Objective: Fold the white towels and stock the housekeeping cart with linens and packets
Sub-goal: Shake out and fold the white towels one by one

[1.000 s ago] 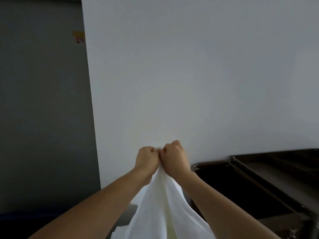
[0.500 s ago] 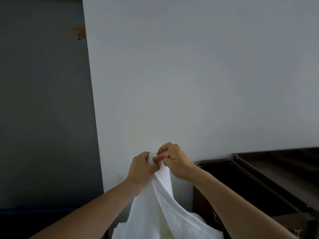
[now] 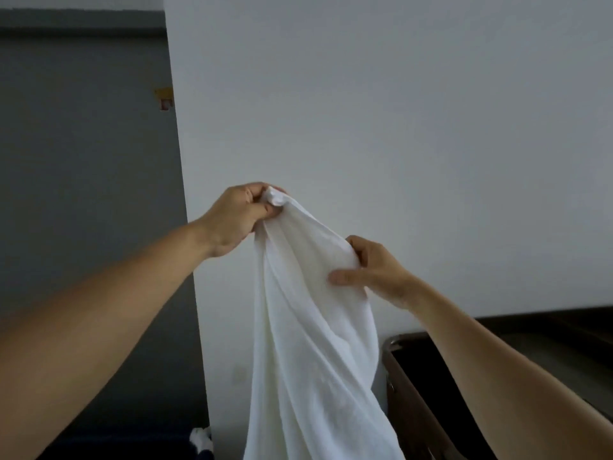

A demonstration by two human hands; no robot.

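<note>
Hanging in front of the white wall [image 3: 414, 127], a white towel [image 3: 308, 343] is held up by a person's two bare hands, and its lower part runs out of the bottom of the view. Left of the white wall's vertical edge stands a darker grey wall [image 3: 83, 177], and a small yellow and red sticker [image 3: 165, 97] sits on it just beside that edge; its print is too small to read. Low down near the foot of the white wall's edge, a small crumpled bit of white cloth [image 3: 200, 439] lies on something dark. The left hand [image 3: 238, 220], raised before the white wall close to its edge, has its fingers curled tight round a bunched corner of the towel, which forms the cloth's highest point. From there the towel's top edge slopes down to the right hand [image 3: 374, 270], which pinches the cloth with its thumb laid across the front and its fingers tucked behind. The two hands are clearly apart, the right one lower than the left, with the fabric falling in long loose folds below them. At the foot of the white wall on the right stands a dark brown cart [image 3: 409, 376] with a rounded corner; the right forearm crosses in front of it, and its inside is too dark to make out.
</note>
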